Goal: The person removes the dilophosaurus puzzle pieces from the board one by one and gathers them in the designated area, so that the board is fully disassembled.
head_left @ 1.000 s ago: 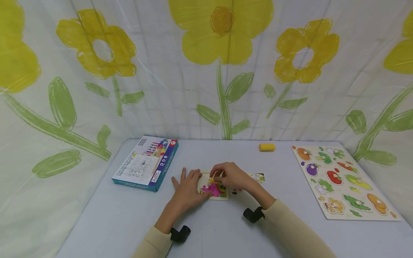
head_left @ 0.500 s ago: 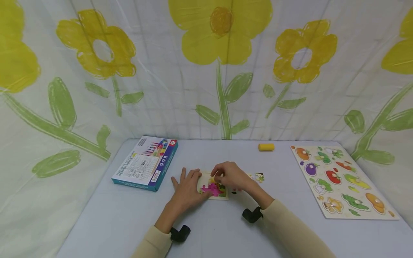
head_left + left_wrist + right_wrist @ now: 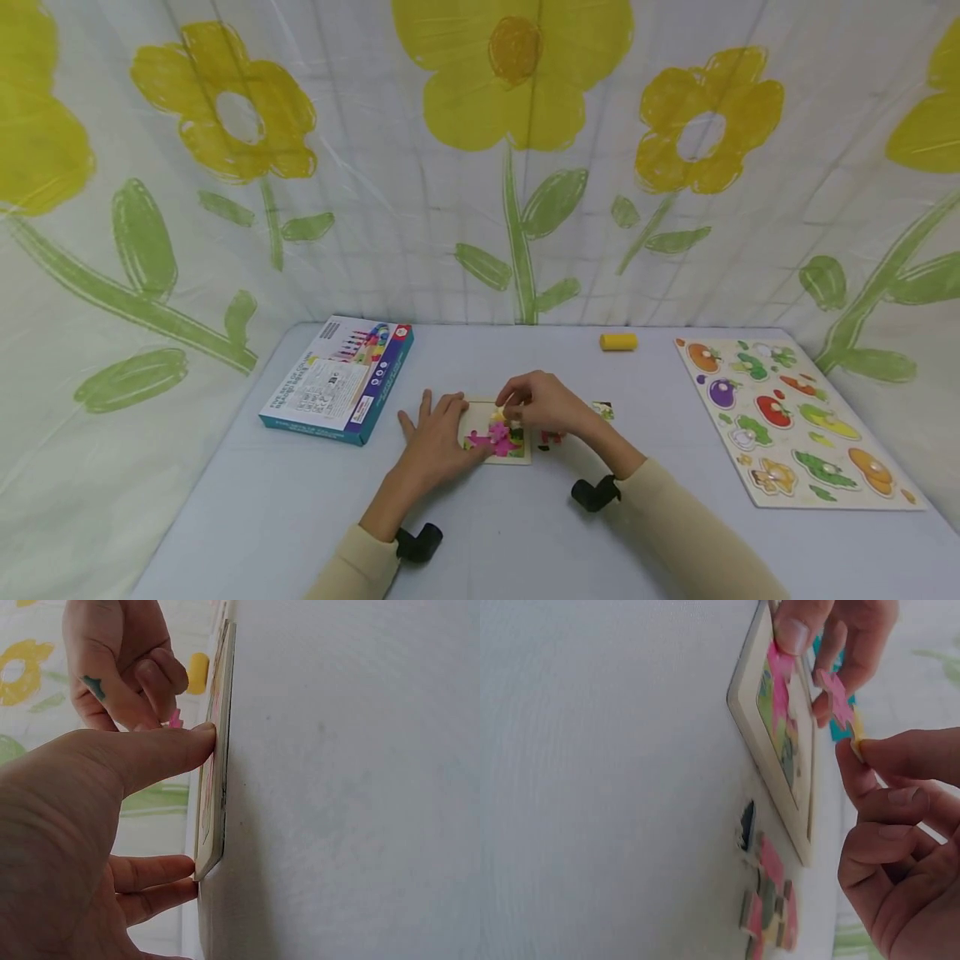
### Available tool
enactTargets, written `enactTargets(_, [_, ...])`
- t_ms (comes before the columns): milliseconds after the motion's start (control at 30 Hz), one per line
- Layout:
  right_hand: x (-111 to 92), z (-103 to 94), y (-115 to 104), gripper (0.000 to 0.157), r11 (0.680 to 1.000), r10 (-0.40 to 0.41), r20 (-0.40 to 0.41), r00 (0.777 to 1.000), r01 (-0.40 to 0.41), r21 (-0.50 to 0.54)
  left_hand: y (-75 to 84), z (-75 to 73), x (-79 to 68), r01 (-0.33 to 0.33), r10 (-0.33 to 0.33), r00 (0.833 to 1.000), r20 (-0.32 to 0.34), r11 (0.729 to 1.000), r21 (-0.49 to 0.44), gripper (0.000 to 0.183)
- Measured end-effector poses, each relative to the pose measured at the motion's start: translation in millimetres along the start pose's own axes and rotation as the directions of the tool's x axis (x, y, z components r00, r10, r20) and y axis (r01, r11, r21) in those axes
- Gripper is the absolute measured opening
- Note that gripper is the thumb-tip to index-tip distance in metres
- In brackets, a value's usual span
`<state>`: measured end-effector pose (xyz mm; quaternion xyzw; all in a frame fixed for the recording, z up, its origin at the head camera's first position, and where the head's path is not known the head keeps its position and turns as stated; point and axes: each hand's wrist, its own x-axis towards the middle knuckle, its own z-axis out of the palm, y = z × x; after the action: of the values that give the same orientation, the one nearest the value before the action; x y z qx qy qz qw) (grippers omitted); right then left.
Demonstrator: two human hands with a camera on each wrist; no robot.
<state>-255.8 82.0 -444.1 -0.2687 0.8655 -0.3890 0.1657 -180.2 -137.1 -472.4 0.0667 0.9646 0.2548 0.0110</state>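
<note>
I read this as the fitting stage of a small jigsaw: my right hand (image 3: 543, 402) has a pink-and-yellow piece (image 3: 838, 699) pinched between thumb and forefinger, tilted and clear of the puzzle tray (image 3: 478, 415), with the other fingers curled in beneath. My left hand (image 3: 433, 437) steadies that tray, fingers stretched and spread along its left side, thumb down on it at the near side, by the pink picture. Next, I'd judge, I need to turn the piece level, line its knobs up with the gap, and press it flat without jarring its neighbours. The tray lies on the tabletop (image 3: 480, 542); joined pink and green pieces fill its near part, while its far left part shows bare. Several loose pieces (image 3: 771, 859) lie just outside, right of it, and a white-and-green piece (image 3: 603, 410) sits further right. Over to the left, the flat cardboard box (image 3: 337, 379) looks closed, so I can't tell what it holds.
</note>
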Motion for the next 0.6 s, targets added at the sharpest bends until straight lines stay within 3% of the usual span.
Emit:
enactTargets(267, [-13, -16.4, 3, 0.014, 1.000, 0.027, -0.004, 1.000, -0.027, 0.002, 0.4, -0.3, 0.2, 0.004, -0.004, 1.000, 0.003, 1.000, -0.003, 0.082])
enactTargets(600, [-40, -34.9, 31, 0.013, 0.999, 0.023, -0.041, 0.999, -0.024, -0.026, -0.5, 0.5, 0.0, -0.003, 0.003, 1.000, 0.014, 1.000, -0.002, 0.082])
